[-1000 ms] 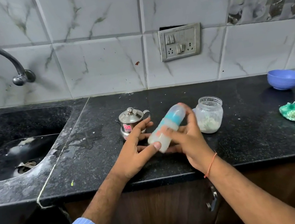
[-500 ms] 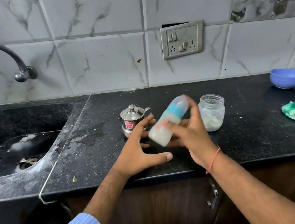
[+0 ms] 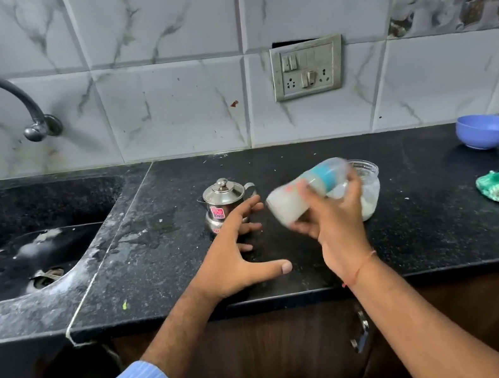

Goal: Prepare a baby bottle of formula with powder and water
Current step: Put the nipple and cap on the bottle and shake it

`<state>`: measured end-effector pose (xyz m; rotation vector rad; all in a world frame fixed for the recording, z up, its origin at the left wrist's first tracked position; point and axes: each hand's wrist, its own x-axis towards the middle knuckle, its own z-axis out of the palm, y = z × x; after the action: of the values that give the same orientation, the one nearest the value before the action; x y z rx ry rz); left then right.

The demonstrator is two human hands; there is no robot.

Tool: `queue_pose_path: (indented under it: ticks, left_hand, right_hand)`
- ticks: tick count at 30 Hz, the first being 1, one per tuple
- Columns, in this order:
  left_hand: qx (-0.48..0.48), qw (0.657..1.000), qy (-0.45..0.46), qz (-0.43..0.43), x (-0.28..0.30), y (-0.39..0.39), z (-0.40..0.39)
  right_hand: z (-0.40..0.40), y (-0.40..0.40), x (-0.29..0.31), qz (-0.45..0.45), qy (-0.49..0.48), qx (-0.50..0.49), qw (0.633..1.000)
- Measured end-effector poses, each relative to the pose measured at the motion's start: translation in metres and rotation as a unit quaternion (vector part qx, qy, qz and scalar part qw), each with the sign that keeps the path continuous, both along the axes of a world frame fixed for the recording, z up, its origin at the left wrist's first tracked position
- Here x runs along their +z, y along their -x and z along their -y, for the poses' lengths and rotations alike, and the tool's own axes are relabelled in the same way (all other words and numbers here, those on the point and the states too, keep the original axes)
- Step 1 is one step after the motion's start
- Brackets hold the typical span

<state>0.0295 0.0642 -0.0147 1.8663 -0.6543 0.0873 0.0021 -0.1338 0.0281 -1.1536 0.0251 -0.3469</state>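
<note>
Above the black stone counter (image 3: 157, 238), in the head view, the baby bottle (image 3: 305, 194) was held tilted and blurred in the right hand (image 3: 335, 220), fingers wrapped round it, just in front of the powder jar (image 3: 369, 187). The left hand (image 3: 237, 257) was spread wide, holding nothing, close by a small steel pot (image 3: 225, 201). Milky liquid was seen inside and the teal collar fitted, so powder and water were judged already in; only mixing seemed left. A dusty sink (image 3: 30, 260) was set at the left, below a wall tap (image 3: 16, 103); marble-patterned tiles, a switch plate (image 3: 307, 68) and a blue bowl (image 3: 488, 130) were also noted.
</note>
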Motion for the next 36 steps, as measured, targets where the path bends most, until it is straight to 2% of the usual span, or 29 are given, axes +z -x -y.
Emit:
queue_pose_path:
  ticks: [1,4,5,7,8,11,14,15,17,18,21,22,24,25,26,28,29,32,35,36]
  left_hand:
    - [-0.001,1.0,-0.003,0.0,0.0,0.001,0.001]
    - [-0.003,1.0,0.005,-0.007,-0.001,0.001,0.001]
    - [-0.004,1.0,0.003,-0.006,-0.001,0.0,0.001]
    - [-0.006,1.0,-0.007,0.0,0.001,-0.001,0.001]
    - [-0.004,1.0,-0.009,0.002,0.001,0.0,0.002]
    - [-0.001,1.0,0.0,-0.007,-0.002,0.001,0.002]
    - [0.0,1.0,-0.008,0.004,0.0,-0.001,0.001]
    - [0.002,1.0,-0.01,0.004,0.0,0.0,0.002]
    - [0.004,1.0,0.0,-0.002,-0.003,0.0,0.003]
    - [0.003,1.0,0.003,-0.003,-0.004,0.0,0.002]
    - [0.0,1.0,-0.011,0.002,-0.001,-0.001,0.001]
    - [-0.002,1.0,-0.013,0.0,-0.002,-0.001,0.002]
    - [-0.002,1.0,0.0,-0.009,-0.004,0.0,0.002]
    - [-0.004,1.0,0.004,-0.012,-0.004,-0.001,0.001]
    - [-0.005,1.0,0.002,-0.011,-0.003,-0.001,0.001]
    - [-0.001,1.0,-0.017,-0.007,-0.001,-0.001,0.0]
    - [0.002,1.0,-0.02,-0.01,-0.001,0.0,0.0]
    - [0.002,1.0,-0.003,-0.021,-0.004,0.001,0.001]
    - [0.012,1.0,-0.007,-0.027,-0.002,0.0,-0.001]
    - [0.013,1.0,-0.006,-0.028,0.0,0.001,-0.001]
  right_hand:
    - [0.003,-0.001,0.0,0.001,-0.007,-0.004,1.0]
    - [-0.004,0.002,-0.001,0.013,0.137,0.082,0.987]
    - [-0.006,0.003,-0.002,0.01,0.117,0.072,0.99]
    - [-0.003,0.0,0.0,-0.004,-0.007,0.005,1.0]
    - [-0.002,-0.002,0.0,-0.007,-0.02,-0.005,1.0]
    - [-0.009,-0.002,-0.004,0.003,0.109,0.071,0.992]
    - [-0.003,-0.004,-0.006,-0.011,-0.015,0.004,1.0]
    - [-0.003,-0.005,-0.006,-0.014,-0.008,0.009,1.0]
    - [-0.007,-0.001,-0.008,-0.005,0.097,0.082,0.992]
    - [-0.008,0.0,-0.01,-0.005,0.111,0.088,0.99]
    - [-0.001,-0.003,-0.006,-0.005,-0.034,-0.015,0.999]
    - [0.0,-0.003,-0.005,-0.002,-0.022,-0.012,1.0]
    - [-0.005,-0.001,-0.007,0.003,0.102,0.068,0.992]
    - [-0.007,0.001,-0.009,0.0,0.126,0.081,0.989]
    - [-0.007,0.0,-0.007,-0.005,0.094,0.052,0.994]
    - [0.002,-0.003,-0.003,-0.003,-0.035,-0.018,0.999]
    - [0.004,-0.004,-0.002,-0.003,-0.036,-0.021,0.999]
    - [-0.001,0.0,-0.009,-0.011,0.109,0.081,0.991]
    - [0.006,-0.003,-0.007,-0.023,-0.007,0.01,1.0]
    - [0.008,-0.005,-0.004,-0.025,-0.004,0.009,1.0]
